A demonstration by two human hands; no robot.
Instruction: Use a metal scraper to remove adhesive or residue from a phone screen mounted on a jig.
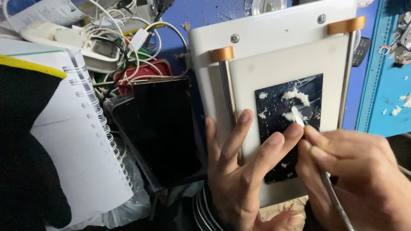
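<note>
Head view looks down on a dark glass panel [287,128] lying right of centre on a white plate [257,77], long axis running from the lower frame edge toward the top. The right hand [355,175], lower right, has its fingers closed around a thin metal tool [336,201]; the tool's whitish tip [297,116] touches the panel's upper half, among clumps of white residue [296,95]. The left hand [239,171], lower centre, has its fingers spread wide and holds nothing, pressing flat on the panel's lower left edge and the plate. The right hand is nearer the residue. The plate sits on a blue tabletop [385,94]; a spiral notebook [72,141], tangled white cables [124,38] and a dark tablet [158,128] crowd the left.
</note>
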